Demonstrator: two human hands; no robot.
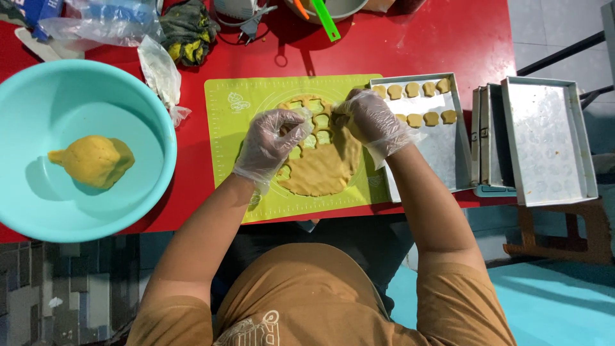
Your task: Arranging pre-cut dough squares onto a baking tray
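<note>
big teal bowl (25, 102) on the left held a spare dough lump (93, 161). left hand (272, 144) pinched a cutout over the rolled dough sheet (323, 170) on the green mat (224, 128), right hand (371, 118) curled on the sheet's edge, grip unclear. looked like the cutting stage; next piece needed a gentle lift onto the tray (442, 147).

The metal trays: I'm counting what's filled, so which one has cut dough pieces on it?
The tray right beside the green mat, nearest the right hand, holds two rows of cut pieces. The far-right tray shows none.
</note>
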